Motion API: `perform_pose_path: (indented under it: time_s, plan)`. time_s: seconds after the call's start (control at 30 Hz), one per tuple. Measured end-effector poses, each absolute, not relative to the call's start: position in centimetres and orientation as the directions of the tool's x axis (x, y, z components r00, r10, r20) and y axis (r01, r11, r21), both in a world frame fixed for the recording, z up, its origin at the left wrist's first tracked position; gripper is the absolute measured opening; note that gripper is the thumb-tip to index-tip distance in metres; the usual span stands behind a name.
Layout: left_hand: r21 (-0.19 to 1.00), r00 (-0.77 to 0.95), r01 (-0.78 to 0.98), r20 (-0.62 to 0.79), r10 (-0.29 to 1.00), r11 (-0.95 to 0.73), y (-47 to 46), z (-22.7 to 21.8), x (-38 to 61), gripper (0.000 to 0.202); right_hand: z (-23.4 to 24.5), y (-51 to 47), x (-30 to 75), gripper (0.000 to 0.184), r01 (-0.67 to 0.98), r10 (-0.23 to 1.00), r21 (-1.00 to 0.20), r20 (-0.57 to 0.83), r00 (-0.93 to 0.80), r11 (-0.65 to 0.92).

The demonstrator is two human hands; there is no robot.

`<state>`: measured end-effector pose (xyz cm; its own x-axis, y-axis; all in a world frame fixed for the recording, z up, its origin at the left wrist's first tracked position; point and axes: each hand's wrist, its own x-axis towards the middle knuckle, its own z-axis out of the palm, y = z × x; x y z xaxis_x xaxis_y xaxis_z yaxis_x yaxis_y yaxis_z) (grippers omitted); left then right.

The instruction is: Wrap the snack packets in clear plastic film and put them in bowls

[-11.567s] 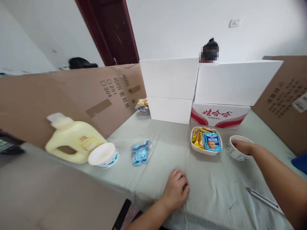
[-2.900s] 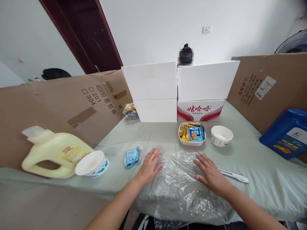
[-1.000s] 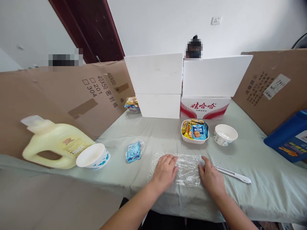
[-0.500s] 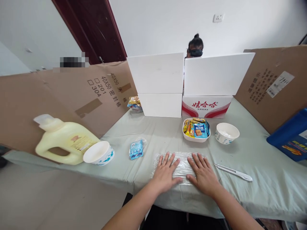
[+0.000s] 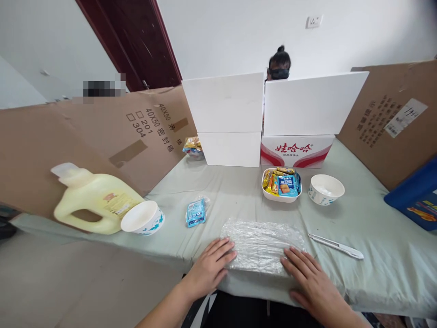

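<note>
A flat piece of clear, wrinkled plastic wrap (image 5: 261,243) lies near the front edge of the cloth-covered table. My left hand (image 5: 210,266) touches its left side, fingers stretched out and holding nothing. At its right side rests my right hand (image 5: 309,273), also open, with the fingertips on the plastic. A white and grey utility knife (image 5: 336,247) lies to the right of the plastic. Left of the sheet is a small blue snack packet (image 5: 195,212). Behind it stands a white tray (image 5: 282,198) filled with yellow and blue snack packets.
Two paper bowls stand on the table, one at left (image 5: 143,221) and another at right (image 5: 326,190). A yellow jug (image 5: 99,200) and a blue container (image 5: 414,200) flank them. White boxes (image 5: 227,109) and cardboard panels (image 5: 399,114) border the table; a person sits behind.
Both hands have slid apart and back toward me, from the middle of the plastic to its left and right sides. More of the plastic shows now.
</note>
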<state>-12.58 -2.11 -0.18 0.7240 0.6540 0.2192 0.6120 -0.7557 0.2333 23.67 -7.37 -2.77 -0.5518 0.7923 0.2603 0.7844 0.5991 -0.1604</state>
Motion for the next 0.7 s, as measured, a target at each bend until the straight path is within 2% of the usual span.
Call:
perform_pose_path:
  time_s: [0.07, 0.17, 0.27, 0.33, 0.47, 0.57, 0.7]
  plan:
    - [0.271, 0.711, 0.567, 0.316, 0.628, -0.778, -2.0, -0.2, -13.1, 0.034, -3.0, -8.7, 24.7, 0.043, 0.798, 0.803, -0.193, 0.332, -0.494, 0.571]
    - [0.361, 0.643, 0.542, 0.403, 0.651, -0.759, -1.6, 0.1, -13.3, 0.024, -2.4, -9.5, 25.4, 0.022, 0.783, 0.836, -0.337, 0.381, -0.395, 0.523]
    - [0.431, 0.516, 0.622, 0.402, 0.756, -0.653, -0.6, 0.4, -12.3, 0.021, -1.4, -8.6, 25.2, 0.020, 0.774, 0.904, -0.487, 0.342, -0.256, 0.404]
    - [0.435, 0.429, 0.694, 0.390, 0.815, -0.574, 0.5, 0.5, -11.2, 0.022, -1.0, -7.3, 24.7, 0.024, 0.801, 0.942, -0.531, 0.316, -0.116, 0.277]
    - [0.324, 0.306, 0.853, 0.323, 0.895, -0.409, 3.0, 0.1, -8.7, 0.020, -1.2, -4.4, 23.8, 0.032, 0.888, 0.957, -0.457, 0.280, 0.082, 0.057]
    - [0.230, 0.243, 0.926, 0.244, 0.939, -0.300, 4.0, -0.3, -7.3, 0.018, -1.6, -3.0, 23.3, 0.032, 0.944, 0.961, -0.327, 0.248, 0.124, -0.037]
    - [0.186, 0.200, 0.952, 0.230, 0.952, -0.245, 4.2, -0.9, -6.7, 0.016, -2.1, -2.5, 23.0, 0.030, 0.977, 0.964, -0.190, 0.228, 0.135, -0.092]
